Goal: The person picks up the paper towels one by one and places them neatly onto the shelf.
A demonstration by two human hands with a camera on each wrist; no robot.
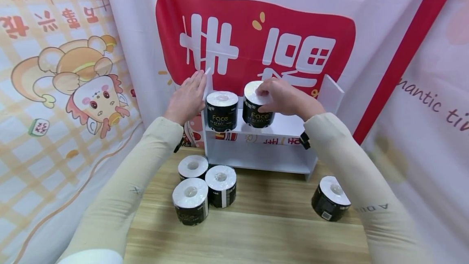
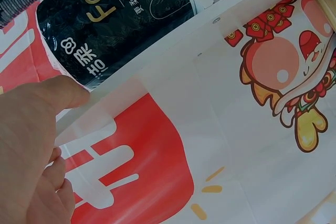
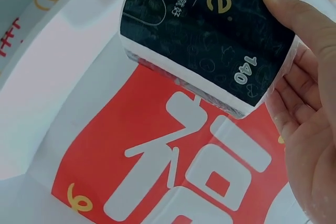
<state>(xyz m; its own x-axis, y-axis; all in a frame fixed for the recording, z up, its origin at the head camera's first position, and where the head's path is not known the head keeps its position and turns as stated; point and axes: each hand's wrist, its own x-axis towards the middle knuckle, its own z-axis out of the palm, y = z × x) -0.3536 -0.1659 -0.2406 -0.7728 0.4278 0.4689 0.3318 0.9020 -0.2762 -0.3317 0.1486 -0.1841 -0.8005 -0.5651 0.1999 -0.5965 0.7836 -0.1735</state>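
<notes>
In the head view, my right hand (image 1: 283, 97) grips a paper roll (image 1: 256, 114) in a black "Face" wrapper, just over the upper board of a white shelf (image 1: 289, 124). The right wrist view has the thumb pressed on the wrapper (image 3: 210, 35) and the other fingers at the roll's end. A matching roll (image 1: 222, 114) stands upright at the left end of that board. My left hand (image 1: 187, 97) holds the shelf's left side panel (image 2: 152, 56), thumb on the inner side and fingers curled round the outer side. Its lower fingers are partly hidden by the panel.
On the wooden table (image 1: 256, 235), three more rolls cluster at the front left: a back roll (image 1: 192, 167), a right roll (image 1: 221, 184) and a front roll (image 1: 190, 201). Another roll (image 1: 331, 199) stands by my right forearm. Printed cloth (image 1: 256, 31) hangs behind the shelf.
</notes>
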